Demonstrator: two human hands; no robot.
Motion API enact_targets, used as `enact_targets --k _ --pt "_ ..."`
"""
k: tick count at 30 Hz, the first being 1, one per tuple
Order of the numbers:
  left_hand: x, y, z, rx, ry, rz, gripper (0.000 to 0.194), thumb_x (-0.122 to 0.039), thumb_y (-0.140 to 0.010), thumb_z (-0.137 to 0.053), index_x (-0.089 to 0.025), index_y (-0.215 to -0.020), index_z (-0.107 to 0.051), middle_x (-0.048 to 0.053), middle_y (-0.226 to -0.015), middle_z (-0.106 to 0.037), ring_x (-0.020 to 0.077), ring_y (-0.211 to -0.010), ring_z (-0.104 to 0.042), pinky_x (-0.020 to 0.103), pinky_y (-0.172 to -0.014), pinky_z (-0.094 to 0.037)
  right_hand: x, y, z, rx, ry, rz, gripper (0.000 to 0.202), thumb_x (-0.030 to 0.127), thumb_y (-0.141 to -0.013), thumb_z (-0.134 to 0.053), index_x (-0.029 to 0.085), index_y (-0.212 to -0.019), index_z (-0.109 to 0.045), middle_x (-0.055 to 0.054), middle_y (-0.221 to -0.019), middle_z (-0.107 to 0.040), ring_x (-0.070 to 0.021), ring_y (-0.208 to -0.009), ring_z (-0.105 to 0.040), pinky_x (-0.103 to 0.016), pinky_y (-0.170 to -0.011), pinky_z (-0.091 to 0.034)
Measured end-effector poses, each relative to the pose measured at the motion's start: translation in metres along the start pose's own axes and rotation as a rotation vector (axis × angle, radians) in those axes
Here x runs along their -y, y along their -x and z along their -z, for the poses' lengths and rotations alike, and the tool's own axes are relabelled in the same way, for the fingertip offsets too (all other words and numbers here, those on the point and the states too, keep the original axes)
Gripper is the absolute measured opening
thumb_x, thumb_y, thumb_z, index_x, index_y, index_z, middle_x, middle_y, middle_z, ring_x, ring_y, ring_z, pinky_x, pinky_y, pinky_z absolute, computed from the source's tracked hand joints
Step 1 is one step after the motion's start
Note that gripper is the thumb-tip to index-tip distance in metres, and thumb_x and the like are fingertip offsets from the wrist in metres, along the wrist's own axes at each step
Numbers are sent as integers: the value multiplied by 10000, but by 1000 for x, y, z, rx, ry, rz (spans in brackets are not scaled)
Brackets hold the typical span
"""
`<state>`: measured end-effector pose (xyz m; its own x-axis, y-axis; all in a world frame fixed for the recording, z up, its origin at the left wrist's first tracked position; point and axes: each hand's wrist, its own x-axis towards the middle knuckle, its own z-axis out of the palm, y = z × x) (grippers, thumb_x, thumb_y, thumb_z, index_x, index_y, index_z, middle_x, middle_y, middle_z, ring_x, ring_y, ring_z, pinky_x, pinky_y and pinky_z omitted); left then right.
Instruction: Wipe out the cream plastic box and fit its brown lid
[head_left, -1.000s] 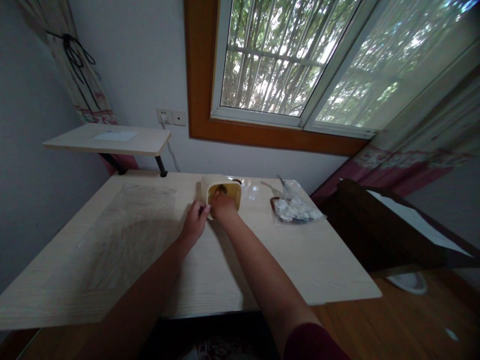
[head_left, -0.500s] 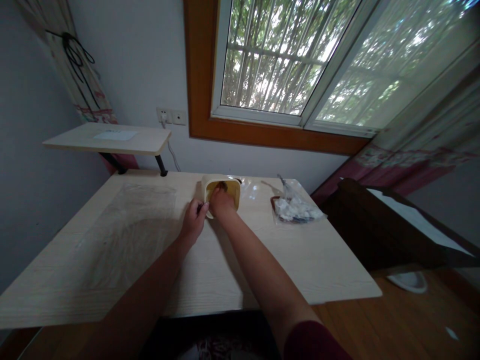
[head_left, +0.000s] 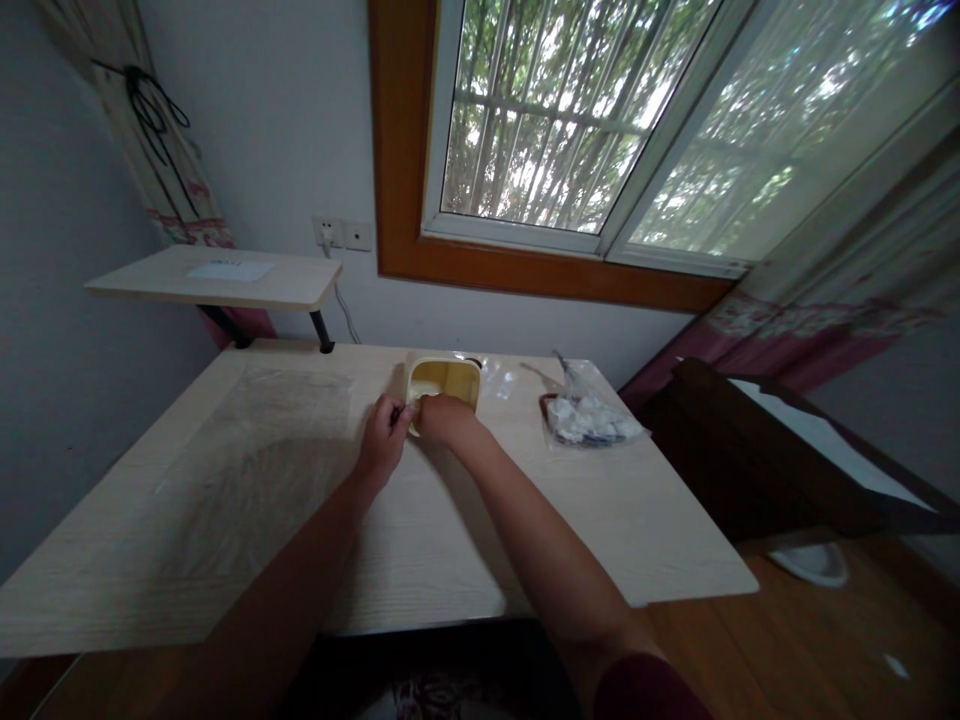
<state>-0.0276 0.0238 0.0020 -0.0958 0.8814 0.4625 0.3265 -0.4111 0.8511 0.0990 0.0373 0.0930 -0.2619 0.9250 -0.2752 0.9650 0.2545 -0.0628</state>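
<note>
A cream, box-shaped plastic container (head_left: 465,378) is tipped so that its open mouth faces me, near the back of the table. My left hand (head_left: 384,442) is closed at its left rim. Something small and dark shows between the thumb and fingers, too small to name. Over the container's lower front edge lies my right hand (head_left: 444,418), its fingers curled in and hidden from view. What those fingers hold, if anything, cannot be seen. The two hands are close together, the thumb of the left near the right fingers.
A clear plastic bag (head_left: 589,418) with white pieces lies to the right on the pale table (head_left: 600,530). A thin clear plastic sheet (head_left: 255,450) covers part of the left side. At the back left stands a small raised shelf (head_left: 165,275) with a paper on it.
My right hand has drawn back from deep inside the container toward its near edge. A brown thing seen at its fingers before is now out of sight. The left hand has barely moved.
</note>
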Motion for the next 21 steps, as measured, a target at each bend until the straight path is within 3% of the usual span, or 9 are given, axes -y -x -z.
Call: enact_targets --k 6,15,21 --pt "-1 0 3 -2 -5 24 208 -378 -918 -539 -214 -806 -475 -23 -731 -494 139 -672 -477 257 -631 -373 -18 35 -3 -124 88 129 348 297 -966 -444 115 -1189 -639 -206 -1074 -729 -290 -989 -717 -376 -834 -551" --pt "-8 3 -1 18 -17 -20 210 -357 -913 -543 -210 -779 -475 -22 -722 -486 133 -663 -467 250 -624 -370 -35 65 0 -132 206 -46 382 173 -973 -333 111 -1216 -622 -230 -1003 -727 -332 -945 -726 -435 -762 -563" --pt "-11 5 -1 32 -30 -38 234 -343 -901 -552 -210 -739 -447 -33 -691 -444 123 -636 -438 251 -612 -345 -38 63 9 -280 310 -46 492 158 -989 -265 98 -1457 -405 -298 -1290 -598 -291 -921 -726 -404 -740 -559"
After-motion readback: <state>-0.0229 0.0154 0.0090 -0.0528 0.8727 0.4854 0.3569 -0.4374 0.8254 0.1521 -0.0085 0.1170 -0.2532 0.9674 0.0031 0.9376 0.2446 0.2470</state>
